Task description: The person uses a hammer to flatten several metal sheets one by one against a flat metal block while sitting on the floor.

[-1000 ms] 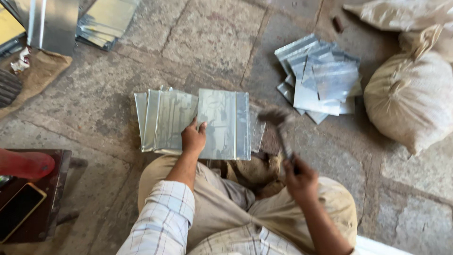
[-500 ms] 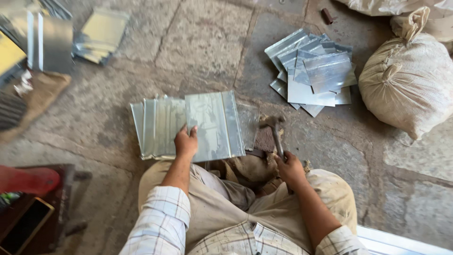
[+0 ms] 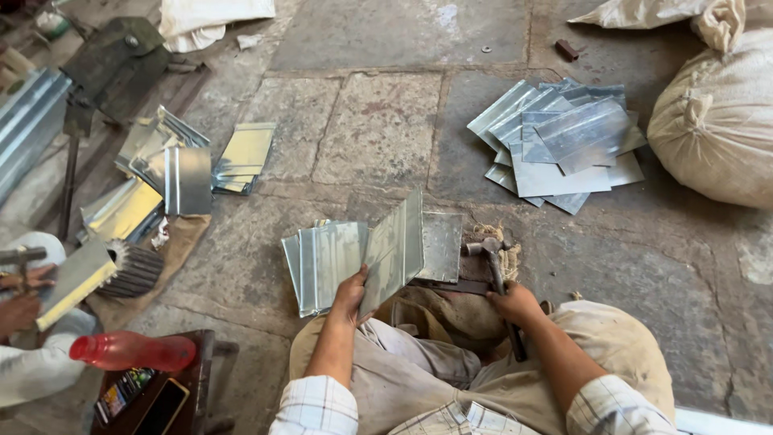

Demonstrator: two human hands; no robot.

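Two hands work: left hand (image 3: 350,292) grips a tilted metal sheet (image 3: 394,248), right hand (image 3: 513,304) clasps a hammer (image 3: 493,262). Beyond the sheet lie a loose sheet pile (image 3: 560,145) and a tied sack (image 3: 713,121).

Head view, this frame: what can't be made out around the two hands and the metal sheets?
- Left hand: fingers hidden behind the tilted metal sheet it grips.
- Hammer: handle partly covered by the right hand.
- Sheet stack: count unreadable, sheets overlap.
- Another person's hand: cut off by the left edge.
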